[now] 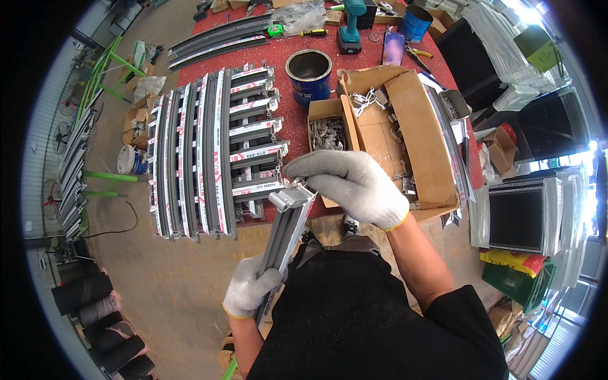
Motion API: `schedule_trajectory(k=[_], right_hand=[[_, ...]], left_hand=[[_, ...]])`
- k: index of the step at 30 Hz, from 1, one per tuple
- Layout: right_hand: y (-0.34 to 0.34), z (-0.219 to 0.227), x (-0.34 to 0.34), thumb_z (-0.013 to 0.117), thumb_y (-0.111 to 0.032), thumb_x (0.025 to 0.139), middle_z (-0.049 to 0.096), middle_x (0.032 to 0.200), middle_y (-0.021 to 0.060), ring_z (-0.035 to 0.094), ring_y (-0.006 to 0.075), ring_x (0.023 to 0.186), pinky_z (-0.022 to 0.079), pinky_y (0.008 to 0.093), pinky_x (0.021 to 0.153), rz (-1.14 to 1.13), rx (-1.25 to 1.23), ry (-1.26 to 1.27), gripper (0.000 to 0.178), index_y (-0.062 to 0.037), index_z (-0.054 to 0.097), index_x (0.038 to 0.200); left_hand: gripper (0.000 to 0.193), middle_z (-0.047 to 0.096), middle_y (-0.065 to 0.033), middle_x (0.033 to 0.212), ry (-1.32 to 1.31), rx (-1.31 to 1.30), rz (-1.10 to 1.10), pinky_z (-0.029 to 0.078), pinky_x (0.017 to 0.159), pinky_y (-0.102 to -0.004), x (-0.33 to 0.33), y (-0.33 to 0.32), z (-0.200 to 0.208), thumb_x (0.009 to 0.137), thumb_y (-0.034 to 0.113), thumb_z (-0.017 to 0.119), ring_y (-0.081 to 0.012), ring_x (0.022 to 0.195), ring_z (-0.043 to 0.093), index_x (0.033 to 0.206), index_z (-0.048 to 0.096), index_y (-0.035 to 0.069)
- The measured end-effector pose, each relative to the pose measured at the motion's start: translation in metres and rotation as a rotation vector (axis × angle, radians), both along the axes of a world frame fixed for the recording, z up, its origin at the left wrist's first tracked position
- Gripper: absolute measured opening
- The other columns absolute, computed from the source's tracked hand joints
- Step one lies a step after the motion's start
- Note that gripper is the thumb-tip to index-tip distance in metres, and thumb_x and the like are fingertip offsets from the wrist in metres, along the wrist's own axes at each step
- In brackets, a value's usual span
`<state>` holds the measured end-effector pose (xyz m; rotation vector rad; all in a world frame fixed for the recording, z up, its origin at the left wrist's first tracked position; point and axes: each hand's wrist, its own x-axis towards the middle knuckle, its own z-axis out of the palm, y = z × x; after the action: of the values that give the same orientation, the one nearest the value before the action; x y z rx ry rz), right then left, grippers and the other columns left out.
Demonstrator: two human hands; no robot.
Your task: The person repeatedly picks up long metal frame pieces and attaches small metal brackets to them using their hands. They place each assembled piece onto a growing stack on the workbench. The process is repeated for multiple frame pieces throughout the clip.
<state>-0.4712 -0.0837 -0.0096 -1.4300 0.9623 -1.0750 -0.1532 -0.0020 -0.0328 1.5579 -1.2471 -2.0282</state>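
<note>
My left hand [252, 290], in a white knit glove, is wrapped around a grey metal profile [285, 231] with long grooves. The profile slants up in front of my body, its far end close to the red table's edge. At that end my right hand [354, 183], gloved the same way, has its fingers pressed together over a small shiny metal part [296, 183]. The fingers partly cover this part, so its exact shape is unclear. Just beyond lies a stack of similar profiles [209, 152], crossed in layers, with small metal pieces at several of their ends.
On the red table [288, 60] stand a small box of metal pieces [328, 134], a larger cardboard box [423, 136], and a dark blue can [309, 77]. Farther back are a teal cordless drill [350, 28], a phone [392, 49] and pliers [418, 57]. Wrapped panels [516, 215] stand at right.
</note>
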Motion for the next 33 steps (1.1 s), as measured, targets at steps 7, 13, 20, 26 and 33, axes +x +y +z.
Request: schedule_trajectory(k=[7,13,20,26,33], right_hand=[[0.005,0.001,0.004,0.069,-0.012,0.105,0.081,0.125,0.0179,0.077,0.0276,0.115,0.06,0.0368,0.105,0.057,0.228,-0.372,0.035,0.0008,0.077,0.137],[0.004,-0.002,0.017,0.063,-0.012,0.11,0.078,0.134,0.0204,0.073,0.0239,0.123,0.056,0.04,0.109,-0.032,-0.273,0.291,0.039,0.008,0.071,0.142],[0.031,-0.056,0.044,0.068,-0.01,0.106,0.083,0.118,0.0167,0.079,0.0195,0.104,0.061,0.0354,0.095,-0.316,0.074,0.287,0.035,0.0012,0.075,0.139],[0.066,-0.159,0.076,0.074,-0.02,0.102,0.08,0.105,0.0236,0.078,0.0439,0.095,0.063,0.0502,0.084,-0.275,0.081,0.79,0.025,-0.0065,0.08,0.122],[0.064,-0.201,0.104,0.063,-0.024,0.107,0.075,0.105,0.0245,0.076,0.0482,0.094,0.061,0.058,0.081,-0.372,0.21,1.046,0.029,-0.0117,0.072,0.133]], left_hand=[[0.063,0.07,-0.0099,0.088,0.096,0.044,0.055,0.049,0.062,-0.0307,0.001,0.004,0.004,0.086,0.039,0.076,-0.0168,0.071,0.063,0.125,0.073,-0.011],[0.08,0.069,-0.0082,0.087,0.046,0.04,0.01,0.048,0.062,-0.0303,0.013,0.003,-0.005,0.089,0.059,0.081,-0.0154,0.071,0.063,0.129,0.071,-0.01],[0.06,0.07,-0.0046,0.089,0.051,0.024,0.088,0.05,0.066,-0.0293,0.038,0.009,-0.017,0.097,0.046,0.074,-0.0116,0.074,0.062,0.127,0.073,-0.006],[0.078,0.069,-0.0053,0.085,0.037,0.068,0.11,0.049,0.061,-0.0286,0.06,0.023,-0.034,0.094,0.061,0.08,-0.0124,0.069,0.062,0.129,0.071,-0.007],[0.07,0.068,-0.0068,0.084,0.088,0.104,0.118,0.049,0.059,-0.0303,0.087,0.035,-0.043,0.097,0.055,0.078,-0.0142,0.067,0.062,0.129,0.071,-0.008]])
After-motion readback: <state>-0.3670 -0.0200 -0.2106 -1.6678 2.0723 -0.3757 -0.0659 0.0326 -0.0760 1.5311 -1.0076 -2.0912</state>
